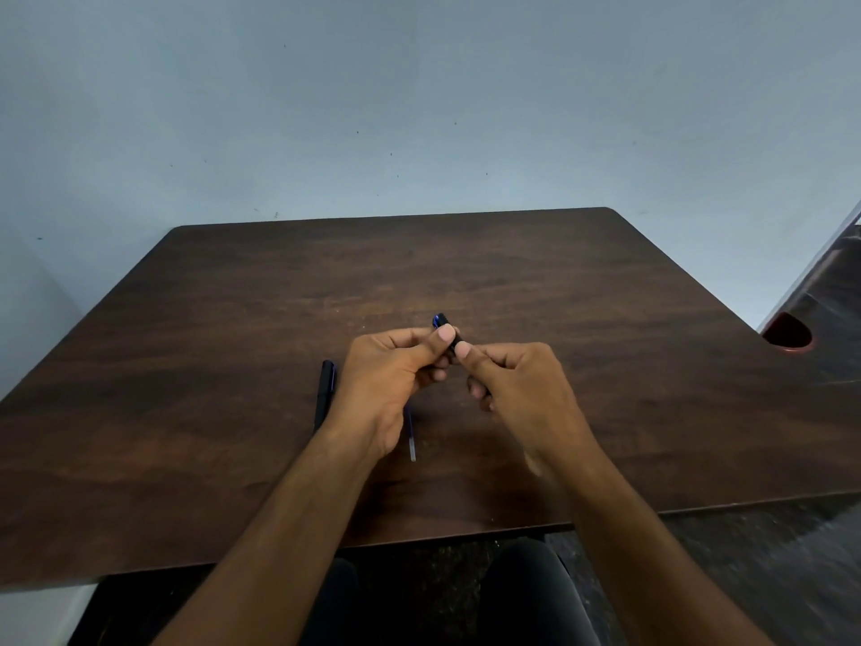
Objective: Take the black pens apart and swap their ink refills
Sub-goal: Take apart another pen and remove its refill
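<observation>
Head view: dark wooden table (512, 282), then left hand (391, 380) and right hand (517, 380) meeting above it, both pinching one black pen (445, 326). Second black pen (324, 394) flat beside left wrist; loose ink refill (411, 438) lying between the forearms.

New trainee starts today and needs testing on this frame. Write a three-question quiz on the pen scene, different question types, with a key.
1. True or false: both hands hold the same slim black plastic pen above the dark brown wooden table.
2. Multiple choice: where does the second black pen lie? A) on the table, beside the left hand; B) in the right hand; C) on the floor.
3. Fill in: the thin clear-and-blue ink refill rests on the ____.

Key: 1 true; 2 A; 3 table.
</observation>
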Tool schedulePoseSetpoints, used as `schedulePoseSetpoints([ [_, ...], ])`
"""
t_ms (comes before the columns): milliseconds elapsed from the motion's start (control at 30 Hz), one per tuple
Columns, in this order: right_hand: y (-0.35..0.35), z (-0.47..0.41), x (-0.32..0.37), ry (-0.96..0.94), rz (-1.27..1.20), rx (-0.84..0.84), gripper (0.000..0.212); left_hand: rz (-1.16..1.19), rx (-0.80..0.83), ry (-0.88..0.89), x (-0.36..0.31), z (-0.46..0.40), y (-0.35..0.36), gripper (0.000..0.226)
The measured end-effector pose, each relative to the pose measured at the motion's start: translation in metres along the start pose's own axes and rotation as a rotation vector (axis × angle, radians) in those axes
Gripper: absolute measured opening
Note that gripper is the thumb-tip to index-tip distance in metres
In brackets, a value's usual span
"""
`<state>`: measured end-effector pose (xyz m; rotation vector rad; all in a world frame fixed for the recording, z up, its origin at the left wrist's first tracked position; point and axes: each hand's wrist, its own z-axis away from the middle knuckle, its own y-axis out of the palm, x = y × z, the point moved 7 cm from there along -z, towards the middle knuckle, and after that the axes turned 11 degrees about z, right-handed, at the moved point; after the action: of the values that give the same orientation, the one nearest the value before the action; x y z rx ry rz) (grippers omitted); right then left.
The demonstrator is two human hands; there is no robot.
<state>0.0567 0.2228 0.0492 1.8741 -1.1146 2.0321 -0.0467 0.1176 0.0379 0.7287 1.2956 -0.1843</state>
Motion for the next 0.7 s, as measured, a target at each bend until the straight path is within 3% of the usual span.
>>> schedulePoseSetpoints([
  [167,0.001,-0.002,-0.002,0.019,-0.099,-0.049,0.032,-0.067,-0.051,0.033,-0.005,-0.004,-0.002,0.011],
  [400,0.005,-0.001,0.001,0.033,-0.164,-0.047,0.024,-0.062,-0.057,0.022,-0.005,-0.003,-0.006,0.010],
  [700,0.007,0.000,0.004,0.005,-0.075,-0.073,0.023,-0.064,-0.075,-0.003,-0.003,0.000,-0.012,0.012],
])
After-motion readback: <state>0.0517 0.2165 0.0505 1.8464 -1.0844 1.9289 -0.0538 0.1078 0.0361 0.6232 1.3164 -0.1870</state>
